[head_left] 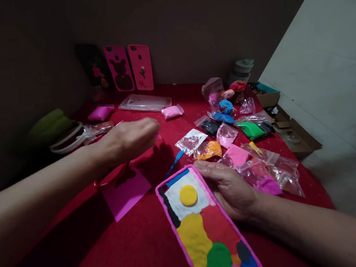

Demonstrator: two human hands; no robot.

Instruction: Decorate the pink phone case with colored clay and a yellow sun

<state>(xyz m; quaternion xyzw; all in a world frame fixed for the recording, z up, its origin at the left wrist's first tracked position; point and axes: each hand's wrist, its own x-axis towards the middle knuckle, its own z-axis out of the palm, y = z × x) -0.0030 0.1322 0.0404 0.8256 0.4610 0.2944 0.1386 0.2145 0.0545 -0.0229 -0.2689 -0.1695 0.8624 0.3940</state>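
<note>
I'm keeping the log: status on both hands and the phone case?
Right hand holding clay-decorated phone case. Left hand above red tablecloth, palm hidden. Bagged clay close beside right hand.

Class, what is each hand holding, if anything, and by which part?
The right hand holds the multicoloured case by its upper right edge. Whether the left hand holds anything cannot be told.

Patched case (212, 224) is edged in pink, blotched in white, yellow, red, green, blue, black; disc (188, 195) is coloured yellow; cloth (144, 246), red; sheet (127, 199), magenta.
</note>
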